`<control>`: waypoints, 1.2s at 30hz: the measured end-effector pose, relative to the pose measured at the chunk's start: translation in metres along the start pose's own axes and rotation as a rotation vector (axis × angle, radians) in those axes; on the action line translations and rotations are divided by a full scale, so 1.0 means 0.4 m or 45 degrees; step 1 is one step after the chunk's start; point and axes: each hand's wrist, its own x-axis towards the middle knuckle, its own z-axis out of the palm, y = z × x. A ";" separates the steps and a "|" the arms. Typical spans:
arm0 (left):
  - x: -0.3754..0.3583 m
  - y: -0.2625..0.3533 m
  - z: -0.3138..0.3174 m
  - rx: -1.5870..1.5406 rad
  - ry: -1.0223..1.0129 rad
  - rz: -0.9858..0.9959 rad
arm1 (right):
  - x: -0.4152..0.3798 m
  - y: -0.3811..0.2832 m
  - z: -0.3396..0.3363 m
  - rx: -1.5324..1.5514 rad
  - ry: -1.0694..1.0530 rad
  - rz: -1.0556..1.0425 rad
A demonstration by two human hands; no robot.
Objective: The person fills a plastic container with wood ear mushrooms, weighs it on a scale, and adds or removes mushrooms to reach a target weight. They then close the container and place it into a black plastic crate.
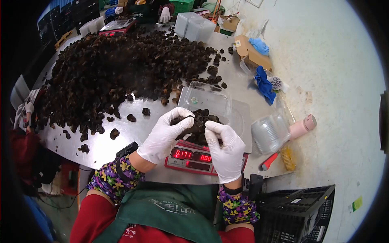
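Observation:
Both of my hands wear white gloves and meet over a clear plastic box (205,96) on a red scale (190,162). The box holds dark, wrinkled fungus pieces (198,127). My left hand (168,133) pinches a dark piece between thumb and fingers at the box's left side. On the right side, the fingers of my right hand (223,150) are pressed together at the dark pieces; what they hold is too small to make out. Red digits on the scale's display read 0.171.
A large heap of dark fungus (105,69) covers the metal table (133,152) at the left. Stacked clear boxes (269,133), a pink bottle (303,127) and a red-handled tool (270,161) lie right. Black crates (291,214) stand lower right. Co-workers' gloved hands show far left and at the top.

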 end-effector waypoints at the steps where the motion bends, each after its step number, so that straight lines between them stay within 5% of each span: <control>1: -0.003 -0.004 0.000 0.017 -0.044 0.047 | -0.003 -0.003 0.000 -0.180 -0.030 -0.160; 11: -0.034 -0.008 0.029 0.358 -0.032 0.303 | -0.008 -0.023 -0.006 -0.584 -0.028 -0.409; 23: -0.026 -0.016 0.024 0.037 -0.126 0.176 | 0.004 -0.016 -0.026 -0.087 -0.120 -0.167; 30: -0.038 -0.016 0.031 0.293 -0.100 0.288 | 0.008 -0.033 -0.030 -0.288 -0.112 -0.287; 36: -0.025 -0.052 0.034 0.026 -0.132 0.254 | -0.006 -0.025 -0.016 -0.246 -0.071 -0.166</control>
